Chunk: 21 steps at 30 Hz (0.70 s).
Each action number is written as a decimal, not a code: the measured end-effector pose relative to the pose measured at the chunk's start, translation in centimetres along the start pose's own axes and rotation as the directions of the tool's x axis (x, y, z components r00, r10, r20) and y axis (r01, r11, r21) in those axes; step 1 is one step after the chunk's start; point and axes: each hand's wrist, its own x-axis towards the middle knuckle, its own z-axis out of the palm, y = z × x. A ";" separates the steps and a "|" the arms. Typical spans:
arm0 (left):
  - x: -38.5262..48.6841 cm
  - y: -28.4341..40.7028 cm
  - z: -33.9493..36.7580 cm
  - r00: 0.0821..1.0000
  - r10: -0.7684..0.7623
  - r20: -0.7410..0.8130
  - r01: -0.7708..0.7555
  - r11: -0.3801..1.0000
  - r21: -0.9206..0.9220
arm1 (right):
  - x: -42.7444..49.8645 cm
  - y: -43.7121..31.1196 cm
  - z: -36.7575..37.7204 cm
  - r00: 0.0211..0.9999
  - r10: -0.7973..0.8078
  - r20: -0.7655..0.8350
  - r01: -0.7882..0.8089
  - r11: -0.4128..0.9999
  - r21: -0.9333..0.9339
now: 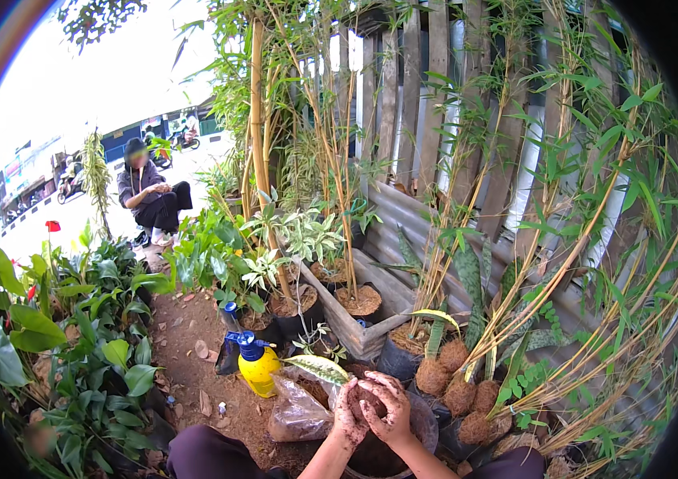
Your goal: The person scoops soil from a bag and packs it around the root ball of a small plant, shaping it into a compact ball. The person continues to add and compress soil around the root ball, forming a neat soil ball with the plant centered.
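Observation:
My left hand (348,418) and my right hand (389,410), both smeared with soil, cup a dark ball of soil (369,397) between them. A variegated snake plant leaf (318,366) with pale yellow edges sticks out of the ball to the left. Below my hands is a round basin (429,418) with dark soil in it. Left of it sits a clear plastic bag (298,413), and just behind the bag stands a yellow pump sprayer (257,372) with a blue head. The underside of the ball is hidden by my fingers.
Several fibre-wrapped root balls (460,396) with snake plant leaves lie to the right, beneath leaning bamboo stems (554,287). Potted plants (294,308) and a wooden frame (339,320) stand ahead. Leafy plants (93,359) line the left; a person (150,188) squats near the road.

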 end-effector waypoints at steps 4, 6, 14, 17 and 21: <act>-0.9 -1.4 1.4 0.992 0.117 -0.040 -0.115 0.992 0.049 | -0.1 0.4 0.4 0.985 -0.105 -0.140 0.112 0.993 0.044; -1.2 -1.7 2.3 0.982 0.172 -0.075 -0.163 0.980 0.113 | -0.1 0.4 0.5 0.980 -0.031 -0.198 0.055 0.992 0.118; -0.6 1.3 3.3 0.997 0.021 0.068 -0.019 0.999 -0.038 | 0.2 -0.9 1.9 0.883 0.413 -0.225 -0.281 0.847 0.451; -0.1 2.1 2.5 0.999 0.027 0.022 -0.025 0.997 -0.074 | 0.6 -1.2 1.8 0.951 0.249 -0.183 -0.193 0.941 0.277; 0.4 2.0 1.9 0.997 0.078 -0.002 -0.078 0.995 -0.064 | 1.3 -1.4 0.5 0.999 0.053 -0.009 -0.052 0.992 0.117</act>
